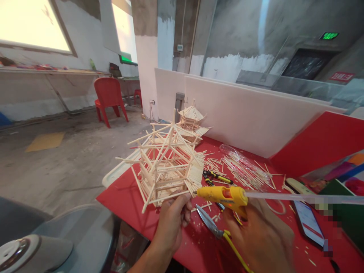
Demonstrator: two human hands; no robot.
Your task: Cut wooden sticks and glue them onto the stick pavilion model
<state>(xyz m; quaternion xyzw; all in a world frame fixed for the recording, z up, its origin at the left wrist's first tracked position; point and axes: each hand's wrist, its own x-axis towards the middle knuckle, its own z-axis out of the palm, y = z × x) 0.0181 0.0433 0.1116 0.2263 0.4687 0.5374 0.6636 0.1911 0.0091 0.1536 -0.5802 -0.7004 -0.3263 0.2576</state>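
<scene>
**A:** Where is the stick pavilion frame (165, 163)?
**B:** It is held tilted over the near-left corner of the red table (125, 197). The left hand (170, 222) pinches its lower edge from beneath.
**A:** And the right hand (261, 235)?
**B:** It is closed round a yellow glue gun (224, 196). The gun's long axis runs level, nozzle pointing left, tip just beside the frame's lower right edge. Scissors (209, 222) lie below, between the hands.
</scene>
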